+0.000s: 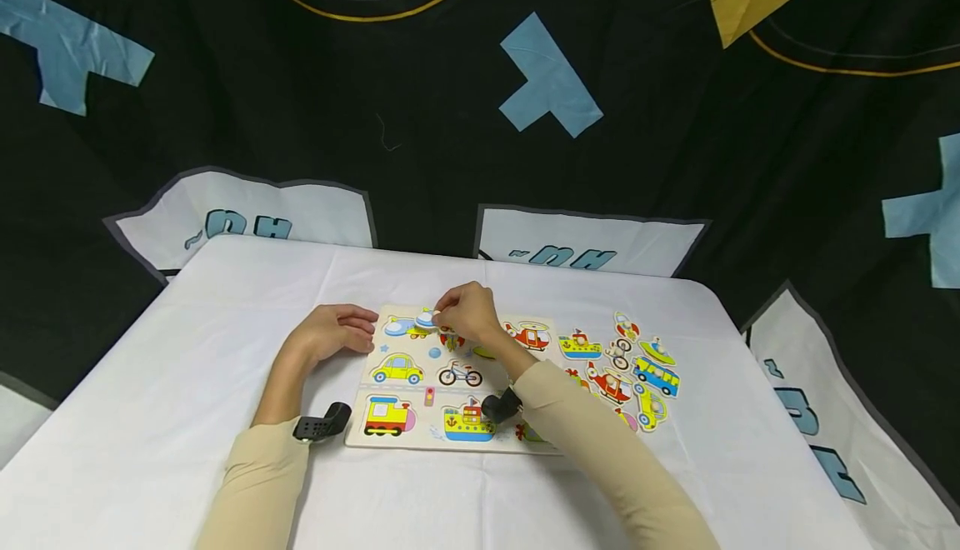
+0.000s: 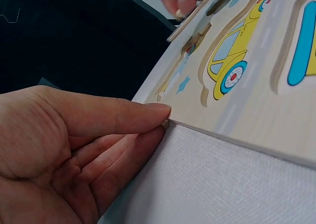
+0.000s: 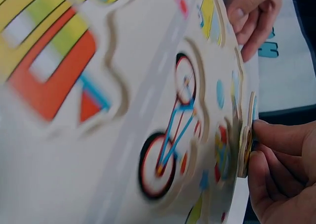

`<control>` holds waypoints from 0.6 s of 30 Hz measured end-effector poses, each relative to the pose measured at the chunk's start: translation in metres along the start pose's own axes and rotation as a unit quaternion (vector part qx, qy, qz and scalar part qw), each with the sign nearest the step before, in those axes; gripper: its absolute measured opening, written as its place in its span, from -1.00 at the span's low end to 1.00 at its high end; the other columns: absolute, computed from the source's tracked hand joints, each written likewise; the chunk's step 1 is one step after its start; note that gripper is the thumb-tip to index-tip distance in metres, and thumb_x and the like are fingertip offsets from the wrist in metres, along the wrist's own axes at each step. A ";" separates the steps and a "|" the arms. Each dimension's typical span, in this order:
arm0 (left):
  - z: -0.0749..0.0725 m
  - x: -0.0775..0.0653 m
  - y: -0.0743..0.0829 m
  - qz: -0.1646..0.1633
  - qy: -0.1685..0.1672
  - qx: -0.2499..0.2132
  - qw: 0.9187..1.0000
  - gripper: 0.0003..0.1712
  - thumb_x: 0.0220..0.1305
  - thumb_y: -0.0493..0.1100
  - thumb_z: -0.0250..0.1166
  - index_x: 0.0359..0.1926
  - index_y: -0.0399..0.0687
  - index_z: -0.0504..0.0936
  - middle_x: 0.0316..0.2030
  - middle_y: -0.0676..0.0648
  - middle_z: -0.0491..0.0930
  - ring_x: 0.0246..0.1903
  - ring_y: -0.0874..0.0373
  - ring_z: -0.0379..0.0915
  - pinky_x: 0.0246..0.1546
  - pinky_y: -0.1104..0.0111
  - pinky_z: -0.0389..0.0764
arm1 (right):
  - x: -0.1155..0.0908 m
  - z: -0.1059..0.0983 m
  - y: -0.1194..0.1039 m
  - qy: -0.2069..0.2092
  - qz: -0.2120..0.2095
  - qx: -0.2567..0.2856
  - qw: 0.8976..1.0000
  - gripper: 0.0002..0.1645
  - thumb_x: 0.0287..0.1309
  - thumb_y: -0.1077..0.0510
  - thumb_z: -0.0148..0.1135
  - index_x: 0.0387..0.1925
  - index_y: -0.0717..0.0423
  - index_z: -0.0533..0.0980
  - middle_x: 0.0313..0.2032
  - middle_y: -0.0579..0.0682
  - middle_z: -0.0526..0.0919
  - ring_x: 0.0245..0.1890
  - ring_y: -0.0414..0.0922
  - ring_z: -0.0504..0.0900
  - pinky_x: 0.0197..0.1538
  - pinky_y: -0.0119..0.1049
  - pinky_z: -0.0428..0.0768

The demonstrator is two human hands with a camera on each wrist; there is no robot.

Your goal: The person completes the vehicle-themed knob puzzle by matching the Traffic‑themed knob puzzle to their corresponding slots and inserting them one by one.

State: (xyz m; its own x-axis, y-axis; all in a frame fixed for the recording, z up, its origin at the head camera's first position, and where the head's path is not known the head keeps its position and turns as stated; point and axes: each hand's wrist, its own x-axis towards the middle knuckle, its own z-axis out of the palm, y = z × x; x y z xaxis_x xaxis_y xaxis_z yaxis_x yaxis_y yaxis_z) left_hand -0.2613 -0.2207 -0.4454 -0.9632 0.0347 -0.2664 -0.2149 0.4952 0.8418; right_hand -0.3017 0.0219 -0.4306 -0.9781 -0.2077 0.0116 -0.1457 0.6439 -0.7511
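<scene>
A wooden vehicle puzzle board (image 1: 420, 440) lies flat on the white table. My left hand (image 1: 330, 333) rests at its left edge near the far corner; in the left wrist view the thumb (image 2: 133, 116) and fingertips touch the edge. Over the board's far side, my right hand (image 1: 471, 310) pinches a small wooden puzzle piece (image 1: 425, 319) with light blue on it. The right wrist view shows that piece (image 3: 244, 152) edge-on between thumb and fingers, its picture largely hidden. Near it lie the yellow car (image 1: 397, 368) and the bicycle (image 1: 460, 374) pictures on the board.
Loose puzzle pieces lie in a group right of the board, among them a bus (image 1: 656, 376), a boat (image 1: 580, 345), a helicopter (image 1: 610, 384) and a yellow car (image 1: 650, 407). Some overlap each other. A black cloth (image 1: 420, 117) hangs behind the table.
</scene>
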 end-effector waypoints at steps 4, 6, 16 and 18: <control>0.000 0.001 -0.001 0.003 -0.001 -0.005 1.000 -0.36 0.05 -0.27 0.51 0.22 -0.19 0.59 -0.10 -0.12 0.71 -0.21 0.17 0.60 -0.17 0.41 0.55 | 0.002 0.011 -0.010 -0.002 -0.002 -0.010 1.000 -0.93 0.08 0.17 0.51 -0.42 0.07 0.74 -0.49 -0.10 0.71 -0.35 -0.21 0.55 -0.35 -0.43 0.45; 0.000 0.002 -0.001 0.003 -0.002 -0.006 1.000 -0.36 0.05 -0.28 0.51 0.22 -0.20 0.59 -0.10 -0.12 0.71 -0.21 0.17 0.60 -0.17 0.42 0.55 | 0.003 0.016 -0.014 -0.002 -0.002 -0.011 1.000 -0.93 0.08 0.16 0.52 -0.42 0.05 0.74 -0.49 -0.12 0.72 -0.34 -0.21 0.55 -0.32 -0.42 0.45; -0.002 0.003 -0.003 0.011 -0.005 -0.012 1.000 -0.36 0.04 -0.29 0.51 0.20 -0.22 0.59 -0.15 -0.09 0.72 -0.24 0.21 0.60 -0.20 0.44 0.56 | 0.002 0.036 -0.021 0.005 0.000 0.009 1.000 -0.95 0.05 0.18 0.52 -0.44 0.06 0.75 -0.53 -0.12 0.73 -0.42 -0.25 0.58 -0.40 -0.47 0.46; -0.002 0.003 -0.003 0.011 -0.004 -0.013 1.000 -0.36 0.04 -0.29 0.51 0.20 -0.22 0.59 -0.16 -0.09 0.72 -0.24 0.20 0.60 -0.20 0.44 0.57 | 0.002 0.039 -0.021 0.007 0.001 0.014 1.000 -0.95 0.04 0.19 0.52 -0.45 0.06 0.75 -0.54 -0.11 0.73 -0.45 -0.26 0.58 -0.43 -0.48 0.45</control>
State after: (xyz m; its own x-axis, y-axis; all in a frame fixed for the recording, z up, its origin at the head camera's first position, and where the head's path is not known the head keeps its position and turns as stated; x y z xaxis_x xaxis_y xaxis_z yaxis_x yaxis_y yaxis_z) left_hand -0.2637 -0.2238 -0.4478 -0.9665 0.0526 -0.2513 -0.1977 0.4720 0.8591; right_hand -0.2947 -0.0206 -0.4402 -0.9804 -0.1959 0.0183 -0.1389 0.6231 -0.7697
